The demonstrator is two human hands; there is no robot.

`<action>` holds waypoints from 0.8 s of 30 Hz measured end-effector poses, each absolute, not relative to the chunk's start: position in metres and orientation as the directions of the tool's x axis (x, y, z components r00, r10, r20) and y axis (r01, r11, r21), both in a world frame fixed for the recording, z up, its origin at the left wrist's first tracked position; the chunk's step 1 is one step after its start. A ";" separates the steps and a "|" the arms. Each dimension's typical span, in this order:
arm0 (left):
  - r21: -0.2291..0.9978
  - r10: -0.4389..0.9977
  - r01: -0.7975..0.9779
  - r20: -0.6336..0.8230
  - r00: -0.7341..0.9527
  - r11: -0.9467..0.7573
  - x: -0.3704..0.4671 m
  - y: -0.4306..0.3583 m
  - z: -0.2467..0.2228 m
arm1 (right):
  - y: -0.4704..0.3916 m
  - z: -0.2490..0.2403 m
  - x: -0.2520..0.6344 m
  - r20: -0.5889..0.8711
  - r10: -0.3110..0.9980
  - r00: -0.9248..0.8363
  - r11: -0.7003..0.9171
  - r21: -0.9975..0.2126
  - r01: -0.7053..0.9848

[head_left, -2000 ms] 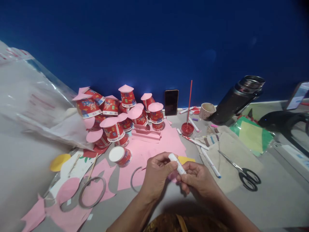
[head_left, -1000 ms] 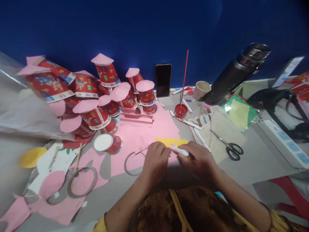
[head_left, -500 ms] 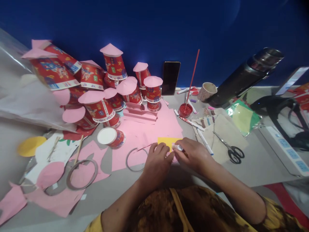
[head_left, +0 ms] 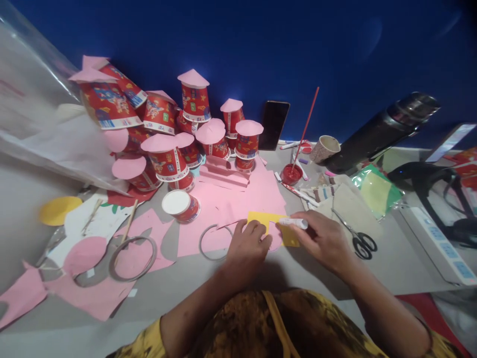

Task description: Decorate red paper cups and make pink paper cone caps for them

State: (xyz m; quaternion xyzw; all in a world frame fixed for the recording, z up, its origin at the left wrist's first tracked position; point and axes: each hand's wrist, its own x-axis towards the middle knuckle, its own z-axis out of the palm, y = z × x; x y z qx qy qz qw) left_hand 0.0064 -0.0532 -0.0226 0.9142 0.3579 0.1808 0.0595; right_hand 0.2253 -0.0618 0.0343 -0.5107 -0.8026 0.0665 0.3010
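Observation:
My right hand (head_left: 323, 237) grips a white marker (head_left: 294, 223) between thumb and fingers, its tip pointing left just above a yellow paper (head_left: 292, 238). A round pink paper piece (head_left: 275, 236) lies on that yellow sheet. My left hand (head_left: 249, 244) rests over the left part of both, fingers bent and slightly apart, pressing down from above. Part of the pink piece is hidden under its fingertips. Beside my left hand lies a thin grey ring (head_left: 201, 243) on pink paper (head_left: 190, 243).
Red paper cups with pink cone tops (head_left: 196, 104) are stacked at the back left. A dark phone (head_left: 275, 124) leans on the blue wall. Scissors (head_left: 363, 243), a red pot (head_left: 291, 174), a black flask (head_left: 376, 134) and a power strip (head_left: 436, 243) stand or lie rightward.
My right hand has moved right and lifted off the pink piece with the white marker, uncovering more of the yellow paper. My left hand stays on the paper. The view has shifted slightly.

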 end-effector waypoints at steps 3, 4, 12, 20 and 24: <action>0.245 0.679 0.634 0.310 0.666 -0.733 0.007 -0.054 -0.024 | -0.070 0.029 0.220 0.347 0.857 -0.381 0.504 -0.411 0.759; 0.242 0.678 0.635 0.314 0.664 -0.734 0.007 -0.054 -0.025 | -0.070 0.025 0.217 0.330 0.857 -0.395 0.506 -0.399 0.765; 0.237 0.677 0.635 0.295 0.674 -0.736 0.007 -0.053 -0.027 | -0.060 0.016 0.225 0.384 0.857 -0.343 0.483 -0.371 0.793; 0.252 0.680 0.632 0.314 0.663 -0.732 0.007 -0.052 -0.027 | -0.068 0.015 0.223 0.267 0.876 -0.402 0.478 -0.371 0.796; 0.236 0.669 0.627 0.298 0.681 -0.743 0.007 -0.051 -0.026 | -0.060 0.015 0.226 0.362 0.861 -0.358 0.485 -0.370 0.792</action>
